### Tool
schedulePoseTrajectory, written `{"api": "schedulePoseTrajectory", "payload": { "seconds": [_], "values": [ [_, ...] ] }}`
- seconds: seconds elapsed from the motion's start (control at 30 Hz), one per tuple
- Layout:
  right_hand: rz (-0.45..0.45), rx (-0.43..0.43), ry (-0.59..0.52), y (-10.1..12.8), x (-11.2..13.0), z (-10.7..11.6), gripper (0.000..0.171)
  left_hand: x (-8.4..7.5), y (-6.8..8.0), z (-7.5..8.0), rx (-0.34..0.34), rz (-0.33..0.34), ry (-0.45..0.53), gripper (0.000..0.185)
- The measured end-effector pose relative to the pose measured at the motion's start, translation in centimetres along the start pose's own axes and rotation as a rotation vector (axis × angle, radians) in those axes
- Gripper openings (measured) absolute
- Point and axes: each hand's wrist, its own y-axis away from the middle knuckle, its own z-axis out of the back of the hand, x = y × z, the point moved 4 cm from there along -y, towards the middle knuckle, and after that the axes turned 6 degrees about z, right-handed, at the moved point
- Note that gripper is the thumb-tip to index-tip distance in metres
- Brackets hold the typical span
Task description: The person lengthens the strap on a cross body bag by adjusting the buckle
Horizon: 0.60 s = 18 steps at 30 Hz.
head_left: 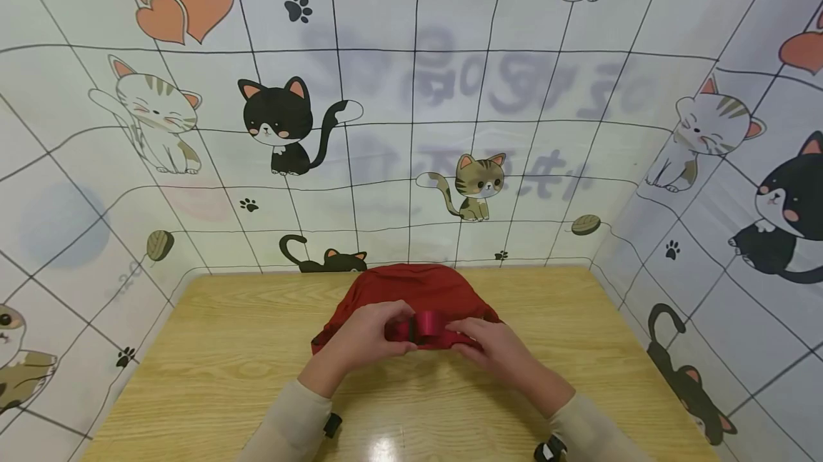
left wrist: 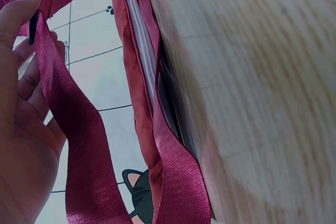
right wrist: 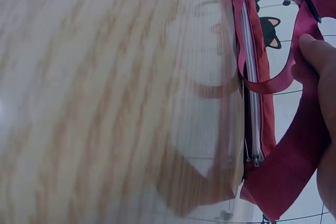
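Note:
A red waist bag (head_left: 414, 285) lies on the table in front of me, its zipper (right wrist: 254, 114) running along the near side in the right wrist view. Its dark red strap (head_left: 429, 323) is raised in loops between my hands. My left hand (head_left: 368, 333) pinches the strap at a narrow black slider (left wrist: 33, 23), thumb on one side and fingers behind. With thumb and fingers, my right hand (head_left: 498, 349) grips the strap a little to the right of the slider. Long stretches of strap (left wrist: 89, 135) hang down beside the bag in the left wrist view.
The wooden table (head_left: 225, 362) is enclosed at the back and sides by a white gridded sheet (head_left: 386, 198) printed with cats, hearts and paw marks. The bag's far edge lies close to the back sheet. Black bands (head_left: 332, 425) show at both wrists.

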Motion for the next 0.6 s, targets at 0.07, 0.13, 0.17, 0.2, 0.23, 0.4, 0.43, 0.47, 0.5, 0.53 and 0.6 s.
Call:
{"api": "schedulePoseTrajectory", "payload": {
  "seconds": [0.07,0.13,0.17,0.2,0.23,0.4,0.43,0.47,0.5,0.53,0.6],
  "values": [
    [0.011,0.002,-0.001,0.0,-0.1,0.2,0.045,0.0,0.0,0.1,0.001,-0.006,-0.003,0.045],
    [0.014,0.013,-0.003,0.1,-0.2,0.3,0.044,0.0,0.0,0.1,0.002,-0.01,-0.009,0.045],
    [0.013,0.018,-0.001,0.1,-0.3,0.4,0.043,0.1,0.0,0.2,0.002,-0.012,-0.012,0.045],
    [0.011,0.025,0.002,0.1,-0.4,0.5,0.042,0.1,0.0,0.2,0.001,-0.011,-0.017,0.045],
    [0.009,0.033,0.008,0.2,-0.5,0.7,0.042,0.2,0.0,0.2,0.0,-0.011,-0.02,0.044],
    [-0.03,0.086,0.02,0.7,-1.1,1.4,0.042,0.5,0.2,0.6,-0.009,-0.017,-0.047,0.039],
    [-0.042,0.099,0.024,0.9,-1.3,1.5,0.043,0.5,0.2,0.6,-0.009,-0.016,-0.048,0.039],
    [-0.053,0.108,0.024,1.1,-1.4,1.7,0.042,0.6,0.3,0.7,-0.007,-0.012,-0.048,0.039],
    [-0.066,0.117,0.028,1.2,-1.6,1.8,0.042,0.7,0.3,0.8,-0.006,-0.008,-0.046,0.039],
    [-0.076,0.123,0.034,1.4,-1.8,1.9,0.042,0.8,0.4,0.8,-0.005,-0.001,-0.042,0.039],
    [-0.094,0.131,0.043,1.8,-2.2,2.2,0.039,1.1,0.5,0.9,-0.002,0.02,-0.038,0.04]
  ]
}}
